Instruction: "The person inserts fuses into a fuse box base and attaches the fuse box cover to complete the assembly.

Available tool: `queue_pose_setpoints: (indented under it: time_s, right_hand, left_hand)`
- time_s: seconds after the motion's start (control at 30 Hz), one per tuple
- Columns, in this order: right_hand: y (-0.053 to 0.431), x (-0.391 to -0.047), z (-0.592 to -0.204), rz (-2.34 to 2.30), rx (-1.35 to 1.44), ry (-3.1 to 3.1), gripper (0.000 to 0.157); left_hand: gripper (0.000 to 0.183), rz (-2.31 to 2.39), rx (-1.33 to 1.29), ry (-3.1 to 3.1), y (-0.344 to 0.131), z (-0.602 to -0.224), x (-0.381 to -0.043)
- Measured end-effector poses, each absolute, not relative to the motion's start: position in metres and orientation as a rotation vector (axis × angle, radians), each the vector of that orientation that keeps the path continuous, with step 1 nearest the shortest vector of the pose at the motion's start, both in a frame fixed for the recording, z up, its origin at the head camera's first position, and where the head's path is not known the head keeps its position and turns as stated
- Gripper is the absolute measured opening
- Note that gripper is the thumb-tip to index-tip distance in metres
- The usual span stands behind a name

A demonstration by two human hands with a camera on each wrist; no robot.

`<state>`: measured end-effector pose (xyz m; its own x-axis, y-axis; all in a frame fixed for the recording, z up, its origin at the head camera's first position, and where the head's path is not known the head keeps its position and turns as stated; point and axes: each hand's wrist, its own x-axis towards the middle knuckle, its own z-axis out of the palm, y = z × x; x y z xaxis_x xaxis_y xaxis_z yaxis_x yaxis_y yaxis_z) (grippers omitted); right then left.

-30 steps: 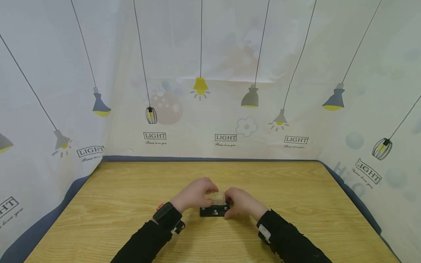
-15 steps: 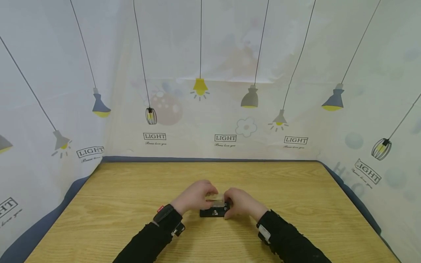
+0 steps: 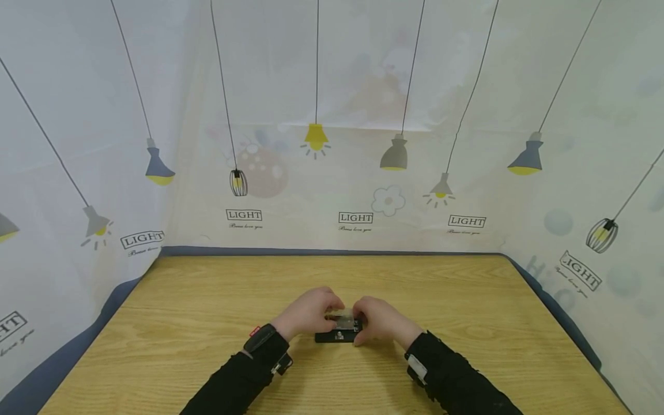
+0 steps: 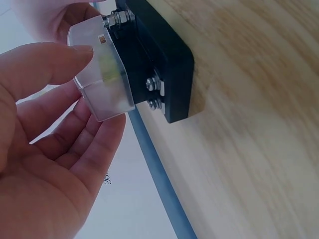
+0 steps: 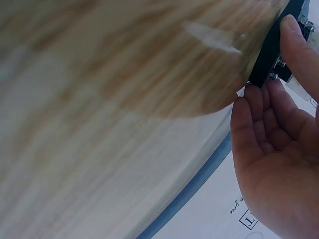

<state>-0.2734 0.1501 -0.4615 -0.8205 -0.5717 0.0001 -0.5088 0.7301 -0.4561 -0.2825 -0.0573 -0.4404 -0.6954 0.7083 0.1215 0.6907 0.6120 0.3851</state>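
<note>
In the middle of the table lies a small black base (image 3: 328, 337) with metal screw terminals (image 4: 151, 83) along its side. A clear plastic cover (image 4: 102, 102) sits over the raised black part of the base, with something yellowish visible inside it. My left hand (image 3: 307, 314) pinches this cover between thumb and fingers. My right hand (image 3: 383, 321) grips the base at its right end, thumb on the near side and fingers on the far side. Whether the cover is fully seated I cannot tell.
The wooden table (image 3: 207, 288) spreads around both hands. Behind and beside it hangs a pale wall cloth (image 3: 290, 230) printed with lamps, with a blue-grey strip (image 3: 332, 251) along the table's back edge.
My left hand and the clear cover have come down slightly toward the black base. The right hand and the base have stayed in place.
</note>
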Motion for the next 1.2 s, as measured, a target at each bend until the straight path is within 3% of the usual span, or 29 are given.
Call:
queue_pose_setpoints:
  time_s: [1.2]
  right_hand:
    - [0.1493,-0.2718,-0.4594,-0.694,-0.840,2.782,0.036]
  left_hand:
    - [0.027,0.635,1.156,2.808,-0.0552,-0.4416,-0.2780]
